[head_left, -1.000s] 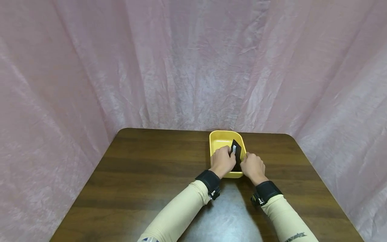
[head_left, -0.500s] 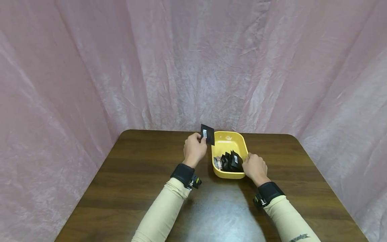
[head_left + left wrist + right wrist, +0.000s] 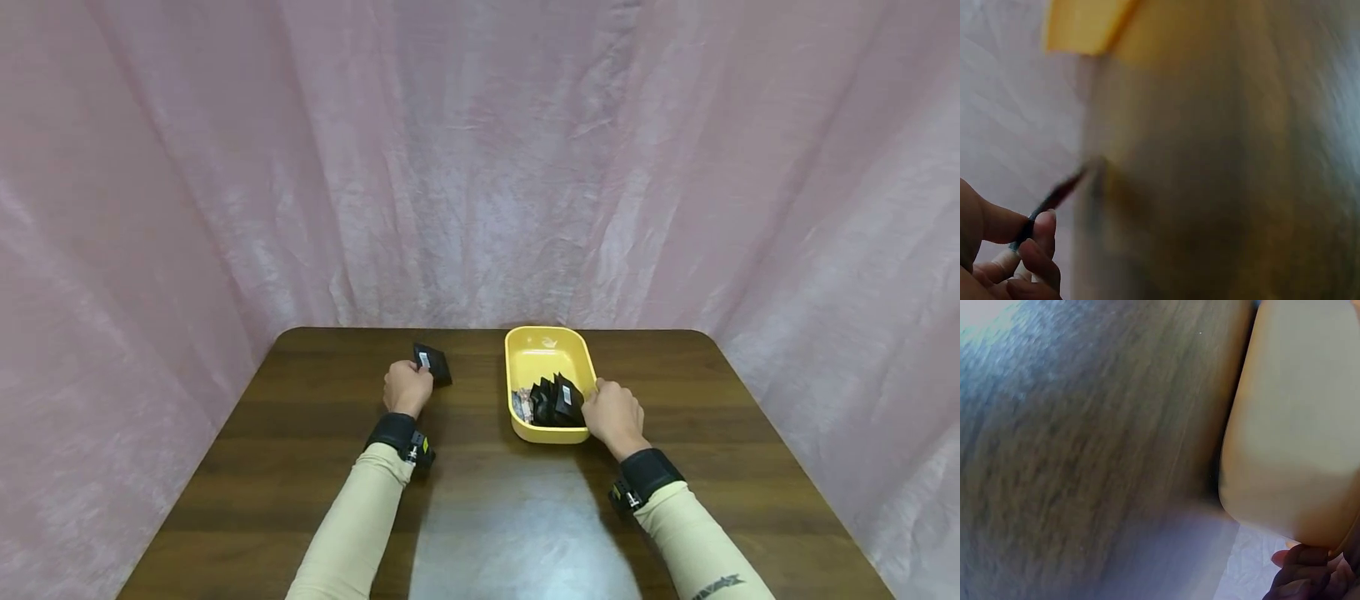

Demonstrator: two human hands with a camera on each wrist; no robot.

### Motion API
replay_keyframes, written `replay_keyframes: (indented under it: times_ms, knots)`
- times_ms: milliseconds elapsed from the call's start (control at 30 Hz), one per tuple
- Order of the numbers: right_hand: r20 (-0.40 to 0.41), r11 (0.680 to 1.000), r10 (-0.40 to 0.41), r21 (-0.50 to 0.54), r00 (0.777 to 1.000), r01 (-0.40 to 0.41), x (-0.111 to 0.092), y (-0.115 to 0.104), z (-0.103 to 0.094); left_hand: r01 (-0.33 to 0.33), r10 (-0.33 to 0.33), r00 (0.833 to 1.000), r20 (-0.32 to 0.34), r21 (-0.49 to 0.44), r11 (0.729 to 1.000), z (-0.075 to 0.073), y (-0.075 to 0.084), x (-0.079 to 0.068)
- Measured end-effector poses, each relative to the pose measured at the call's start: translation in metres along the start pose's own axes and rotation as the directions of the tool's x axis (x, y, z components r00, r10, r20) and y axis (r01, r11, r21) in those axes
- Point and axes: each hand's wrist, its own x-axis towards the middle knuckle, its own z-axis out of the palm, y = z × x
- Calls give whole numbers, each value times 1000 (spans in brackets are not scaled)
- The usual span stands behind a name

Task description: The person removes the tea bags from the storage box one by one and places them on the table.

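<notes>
My left hand (image 3: 408, 389) pinches a flat black packet (image 3: 432, 365) with a white barcode label, over the table left of the yellow tub. In the left wrist view the packet (image 3: 1054, 199) shows edge-on between thumb and fingers. My right hand (image 3: 614, 416) grips the right rim of the yellow tub (image 3: 550, 435) near its front corner. From the right wrist, curled fingers (image 3: 1304, 569) show at the tub's edge. Inside the tub, several black packets (image 3: 555, 403) stand bunched at the front right, beside small pale printed wrappers (image 3: 522, 403).
The brown wooden table (image 3: 315, 467) has rounded far corners. A pink curtain (image 3: 465, 167) hangs right behind its far edge. The tub stands near that edge, right of centre.
My left hand has lifted a black packet out of the tub and carried it left, now lower over the table. My right hand keeps its grip on the tub's rim.
</notes>
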Motion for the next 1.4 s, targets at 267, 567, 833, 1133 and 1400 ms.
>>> replay_keyframes:
  times_ms: [267,567,833,1133,1400]
  knots:
    - [-5,1000,-12,-15,1000,12,-3,1,1,22,-35,996,78,167,986,6,-26,22]
    - [11,1000,17,4,1000,-17,-5,7,-3,-34,-14,990,143,326,945,16,-16,39]
    - [8,999,-30,-25,1000,30,-4,9,-12,-55,9,992,125,368,928,25,-13,36]
    - [4,998,-42,-49,999,42,-3,8,-15,-59,9,991,132,382,922,25,-8,33]
    - [1,997,-51,-53,999,51,0,7,-16,-32,-12,987,158,272,962,20,-5,29]
